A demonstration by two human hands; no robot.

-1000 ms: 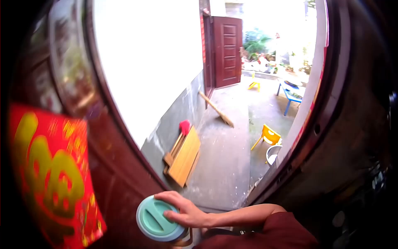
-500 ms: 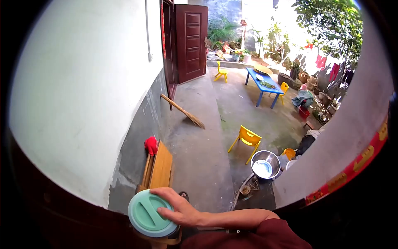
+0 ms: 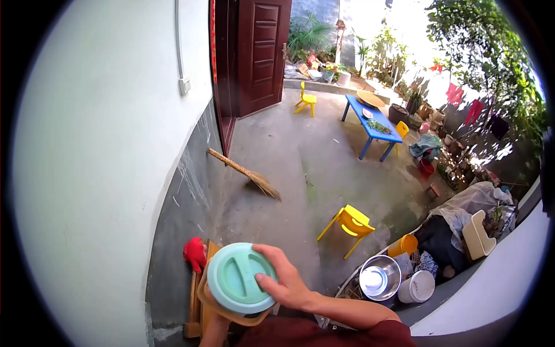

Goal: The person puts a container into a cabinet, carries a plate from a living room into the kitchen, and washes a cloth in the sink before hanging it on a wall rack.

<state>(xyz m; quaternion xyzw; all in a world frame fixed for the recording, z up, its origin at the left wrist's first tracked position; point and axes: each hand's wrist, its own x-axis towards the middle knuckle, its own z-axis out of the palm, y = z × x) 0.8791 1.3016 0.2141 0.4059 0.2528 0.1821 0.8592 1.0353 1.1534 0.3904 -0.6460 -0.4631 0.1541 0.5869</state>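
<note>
My right hand (image 3: 287, 279) is closed on the side of a round mint-green lidded canister (image 3: 228, 272), thumb on the lid beside its raised bar. Directly under the canister sits an amber-brown container (image 3: 234, 317), mostly covered by it. My left hand (image 3: 215, 328) comes up from the bottom edge and holds this amber container from below; its fingers are largely hidden.
A wooden bench (image 3: 207, 277) with a red cloth item (image 3: 195, 254) stands along the left wall. Ahead are a broom (image 3: 248, 174), a yellow chair (image 3: 351, 222) and a blue table (image 3: 361, 124). Right: a metal basin (image 3: 395, 272) and a white bucket (image 3: 417, 287). A dark red door (image 3: 264, 55) stands ajar.
The canister and both hands have moved right and slightly up in view. The camera has advanced past the doorway, bringing the bucket and covered pile at right into sight. The left forearm shows more.
</note>
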